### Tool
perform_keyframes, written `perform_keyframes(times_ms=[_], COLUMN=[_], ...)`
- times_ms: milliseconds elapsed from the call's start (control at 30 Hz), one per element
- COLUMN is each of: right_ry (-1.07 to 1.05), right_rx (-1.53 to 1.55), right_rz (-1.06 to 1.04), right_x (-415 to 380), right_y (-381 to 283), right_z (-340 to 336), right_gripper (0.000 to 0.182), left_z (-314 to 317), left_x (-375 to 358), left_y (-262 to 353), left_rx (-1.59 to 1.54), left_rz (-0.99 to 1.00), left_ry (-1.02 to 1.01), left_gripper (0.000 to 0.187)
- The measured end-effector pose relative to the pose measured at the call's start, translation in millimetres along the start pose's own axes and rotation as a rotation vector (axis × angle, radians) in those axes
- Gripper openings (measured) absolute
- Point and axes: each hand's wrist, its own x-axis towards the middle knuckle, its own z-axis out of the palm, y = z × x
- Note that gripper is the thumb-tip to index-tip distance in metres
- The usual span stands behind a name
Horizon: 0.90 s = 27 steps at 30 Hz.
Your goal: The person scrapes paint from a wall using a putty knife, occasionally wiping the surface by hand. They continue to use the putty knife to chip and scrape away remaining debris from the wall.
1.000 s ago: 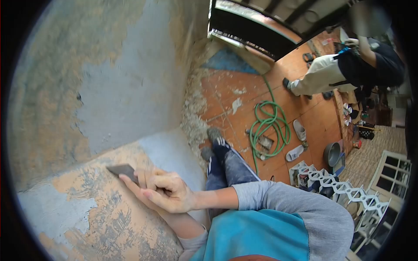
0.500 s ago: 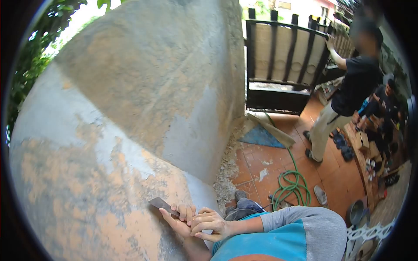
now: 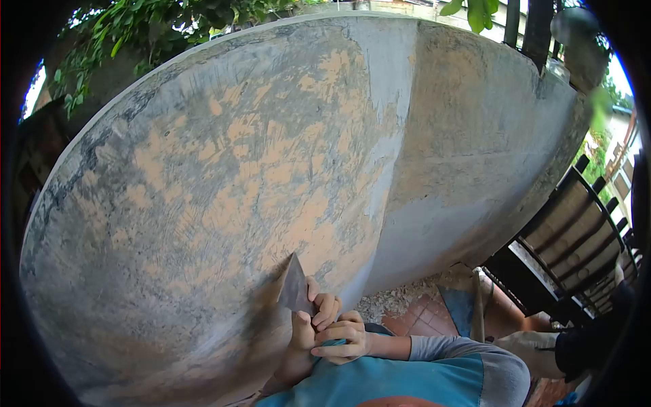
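Observation:
A metal scraper [image 3: 295, 286] with a flat grey blade rests tip-up against the wall [image 3: 224, 176], whose orange paint is partly scraped down to grey plaster. Both of my hands are wrapped on it at the lower middle of the view. My left hand [image 3: 306, 334] comes up from below, with its fingers lying along the base of the blade. My right hand [image 3: 347, 339], on a grey-sleeved arm coming from the right, is closed around the handle, where a bit of teal shows.
The wall turns a corner [image 3: 393, 156] to the right of the scraper. Paint chips [image 3: 400, 298] lie at its foot on red floor tiles [image 3: 427, 315]. A dark barred gate [image 3: 576, 230] stands at right, and another person's leg [image 3: 536, 346] is near it. Foliage [image 3: 156, 27] hangs above.
The view has swung upward from the floor to the wall. My hands have turned the scraper from lying flat and pointing left to pointing up, and moved it along the wall.

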Motion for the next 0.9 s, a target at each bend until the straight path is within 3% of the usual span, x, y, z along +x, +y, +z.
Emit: perform_keyframes(times_ms=[167, 200, 233, 267, 300, 433, 467, 567, 600, 733, 900], right_ry=[-0.06, -0.063, -0.114, -0.173, -0.246, -0.608, -0.62, -0.691, -0.678, -0.845, -0.835], right_rx=[0.149, 0.191, 0.195, 0.215, 0.249, 0.424, 0.405, 0.646, 0.732, 0.631, 0.634], right_rz=[0.088, 0.118, 0.234, 0.347, 0.452, 0.536, 0.44, 0.598, 0.676, 0.716, 0.551], right_x=[11, 7, 3, -2, -5, -7, -4, -44, -43, -22, -14], right_y=[-1, 3, 3, 2, 1, 2, 3, 15, 11, -3, -30], right_z=[-28, -32, -37, -39, -41, -43, -43, -31, -26, -28, 12], right_gripper=[0.049, 0.059, 0.062, 0.066, 0.069, 0.076, 0.067, 0.059, 0.048, 0.034, 0.028], left_z=[36, 43, 48, 52, 38, 49, 52, 67, 70, 62, 68], left_x=[-16, -18, -22, -29, -41, -54, -58, -67, -73, -103, -165], left_y=[3, -3, -9, -12, -22, -19, -27, -26, -22, -9, 23], left_rx=[0.081, 0.161, 0.246, 0.34, 0.466, 1.205, 1.121, 0.813, 0.741, 0.613, 0.434], left_rz=[0.157, 0.188, 0.222, 0.264, 0.346, 0.348, 0.316, 0.284, 0.31, 0.467, 0.519], left_ry=[0.373, 0.443, 0.52, 0.611, 0.544, 0.613, 0.704, 0.882, 0.902, 0.941, 1.088], left_gripper=[0.041, 0.041, 0.041, 0.042, 0.042, 0.031, 0.029, 0.036, 0.039, 0.052, 0.047])
